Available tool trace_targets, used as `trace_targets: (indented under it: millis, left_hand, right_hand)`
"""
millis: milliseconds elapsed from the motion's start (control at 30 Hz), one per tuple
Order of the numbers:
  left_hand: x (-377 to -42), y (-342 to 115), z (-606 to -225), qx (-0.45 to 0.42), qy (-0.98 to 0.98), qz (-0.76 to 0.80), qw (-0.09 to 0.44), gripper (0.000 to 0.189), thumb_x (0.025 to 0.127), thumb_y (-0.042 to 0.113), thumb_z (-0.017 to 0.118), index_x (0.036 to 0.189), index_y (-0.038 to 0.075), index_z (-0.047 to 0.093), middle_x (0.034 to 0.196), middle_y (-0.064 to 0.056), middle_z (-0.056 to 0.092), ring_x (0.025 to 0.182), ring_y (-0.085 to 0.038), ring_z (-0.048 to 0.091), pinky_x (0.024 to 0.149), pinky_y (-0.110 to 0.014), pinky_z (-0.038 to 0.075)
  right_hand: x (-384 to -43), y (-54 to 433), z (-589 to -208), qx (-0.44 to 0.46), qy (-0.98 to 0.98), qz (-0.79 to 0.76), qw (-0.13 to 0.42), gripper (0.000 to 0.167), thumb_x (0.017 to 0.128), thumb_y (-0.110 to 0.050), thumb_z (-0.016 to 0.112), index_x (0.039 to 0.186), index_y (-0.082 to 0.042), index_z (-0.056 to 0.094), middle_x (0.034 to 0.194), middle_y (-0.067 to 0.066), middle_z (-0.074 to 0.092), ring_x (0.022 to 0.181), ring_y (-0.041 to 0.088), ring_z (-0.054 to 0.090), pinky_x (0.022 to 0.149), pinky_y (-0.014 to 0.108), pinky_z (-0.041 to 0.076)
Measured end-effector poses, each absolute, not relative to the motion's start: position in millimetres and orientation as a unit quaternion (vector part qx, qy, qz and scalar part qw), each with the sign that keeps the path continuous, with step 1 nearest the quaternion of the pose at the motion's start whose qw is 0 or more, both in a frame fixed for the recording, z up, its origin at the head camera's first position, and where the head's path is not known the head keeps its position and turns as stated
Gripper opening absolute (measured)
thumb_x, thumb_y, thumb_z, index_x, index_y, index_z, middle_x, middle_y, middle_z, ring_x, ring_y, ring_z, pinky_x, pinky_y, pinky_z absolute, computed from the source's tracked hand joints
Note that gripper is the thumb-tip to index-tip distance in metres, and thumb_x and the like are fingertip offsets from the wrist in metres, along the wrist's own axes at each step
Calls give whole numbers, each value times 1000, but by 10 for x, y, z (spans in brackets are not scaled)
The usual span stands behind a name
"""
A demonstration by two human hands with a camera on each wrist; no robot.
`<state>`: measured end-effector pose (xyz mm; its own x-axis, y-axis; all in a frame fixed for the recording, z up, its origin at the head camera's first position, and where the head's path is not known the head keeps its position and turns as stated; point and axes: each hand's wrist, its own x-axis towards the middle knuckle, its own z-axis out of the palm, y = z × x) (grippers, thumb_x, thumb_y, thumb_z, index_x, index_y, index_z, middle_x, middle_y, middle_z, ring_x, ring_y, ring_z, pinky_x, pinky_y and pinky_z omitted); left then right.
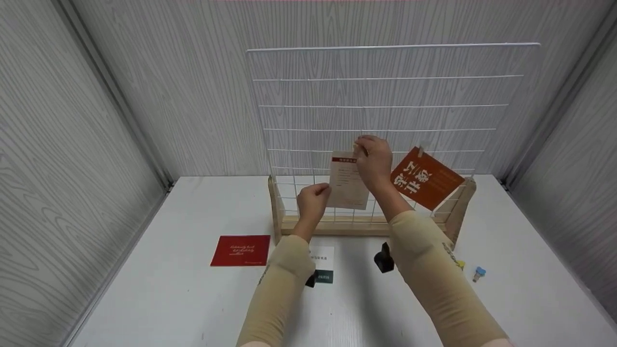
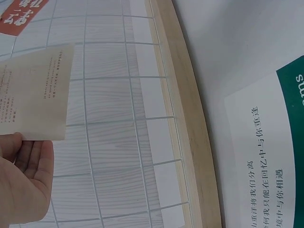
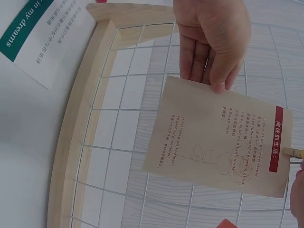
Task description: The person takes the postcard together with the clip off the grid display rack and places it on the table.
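Observation:
A cream printed card with a dark red heading band is held upright in front of a white wire grid rack. My left hand pinches the card's left edge between thumb and fingers. At the card's upper right corner, my right hand pinches a small wooden clothespin with a yellow top. The peg's tip overlaps the card's heading edge in the right wrist view. Right of that hand, an orange-red card with white characters hangs tilted on the grid from another clothespin.
Wooden side feet and a wooden bar support the grid. On the white table lie a red card at left and a white-and-green card near the middle. A blue-topped clothespin and a yellow piece lie at right.

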<state>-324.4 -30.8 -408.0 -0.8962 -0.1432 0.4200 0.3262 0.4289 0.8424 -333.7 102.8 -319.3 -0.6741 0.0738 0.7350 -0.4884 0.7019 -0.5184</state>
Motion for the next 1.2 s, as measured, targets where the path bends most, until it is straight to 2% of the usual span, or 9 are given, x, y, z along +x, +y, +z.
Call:
trace_targets:
  millis: [467, 867, 1200]
  left_hand:
    - [-3256, -301, -4118, -58, -812, -539, 216, 11, 78, 6, 61, 83, -1, 68, 81, -9, 65, 71, -17, 61, 62, -27, 47]
    - [-3228, -306, -4135, -57, -808, -548, 209, 12, 80, 7, 60, 85, -2, 67, 84, -10, 64, 75, -18, 61, 64, -27, 48]
    - [-3188, -359, -4177, -53, -805, -552, 209, 11, 79, 5, 60, 84, -2, 67, 81, -11, 64, 71, -18, 60, 61, -26, 48]
  right_hand:
    - [-3321, 1070, -3172, 110, -837, 391, 367, 12, 82, -2, 55, 87, 3, 65, 92, 11, 58, 88, 21, 51, 76, 31, 42]
    - [-3306, 1092, -3138, 106, -834, 396, 369, 13, 84, -3, 54, 87, 2, 65, 92, 10, 60, 88, 21, 52, 77, 31, 41]
    - [-3275, 1115, -3128, 115, -829, 398, 377, 13, 84, -4, 54, 89, 2, 64, 91, 10, 60, 86, 20, 52, 74, 30, 42]
